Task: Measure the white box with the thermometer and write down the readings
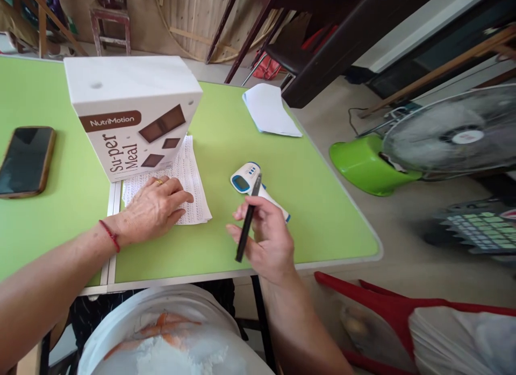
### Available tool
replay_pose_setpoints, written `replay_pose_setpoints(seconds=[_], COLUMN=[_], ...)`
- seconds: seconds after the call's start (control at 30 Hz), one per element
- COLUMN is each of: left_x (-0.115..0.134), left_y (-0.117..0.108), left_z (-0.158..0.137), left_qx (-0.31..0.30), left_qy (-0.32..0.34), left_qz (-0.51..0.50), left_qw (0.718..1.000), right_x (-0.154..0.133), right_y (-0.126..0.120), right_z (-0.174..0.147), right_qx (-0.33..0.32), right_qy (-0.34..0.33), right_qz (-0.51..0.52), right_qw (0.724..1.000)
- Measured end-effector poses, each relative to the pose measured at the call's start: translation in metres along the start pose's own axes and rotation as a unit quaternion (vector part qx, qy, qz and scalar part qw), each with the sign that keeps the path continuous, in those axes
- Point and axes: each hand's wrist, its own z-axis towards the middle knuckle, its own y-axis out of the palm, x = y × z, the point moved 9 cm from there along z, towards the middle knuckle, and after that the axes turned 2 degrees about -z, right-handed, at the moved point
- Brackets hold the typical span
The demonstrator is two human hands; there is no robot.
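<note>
My left hand (155, 207) lies with its fingers loosely spread on a small stack of papers (196, 189) covered in rows of handwriting. Behind that hand a white box (133, 77) printed "NutriMotion Su-per Meal" stands upright, hiding part of the papers. Between the fingers of my right hand (272, 238) is a slim black pen (245, 227), tilted and held above the green table (322, 224). Just beyond the pen lies a white and blue handheld thermometer (244, 177), its handle partly covered by my right hand.
A phone (27, 161) in a brown case rests at the far left. Folded white sheets (271, 109) lie near the far right table edge. On the floor to the right are a fan (451, 136), a green stool (363, 163) and a red chair (382, 300).
</note>
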Motion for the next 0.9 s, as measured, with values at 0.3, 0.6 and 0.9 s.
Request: replay_pose_setpoints(seconds=[0.3, 0.6, 0.9], left_x=[0.006, 0.008, 0.009], left_y=[0.021, 0.024, 0.024], left_z=[0.007, 0.007, 0.006], left_qx=[-0.059, -0.048, -0.038], left_qy=[-0.001, 0.023, 0.03], left_qz=[0.008, 0.011, 0.007], left_qw=[0.998, 0.999, 0.999], right_x=[0.01, 0.006, -0.012], right_y=[0.014, 0.02, 0.032], right_z=[-0.013, -0.001, -0.001], right_qx=[0.024, -0.062, -0.078], right_qy=[0.139, 0.18, 0.06], right_qz=[0.149, 0.003, -0.075], right_qw=[0.979, 0.982, 0.992])
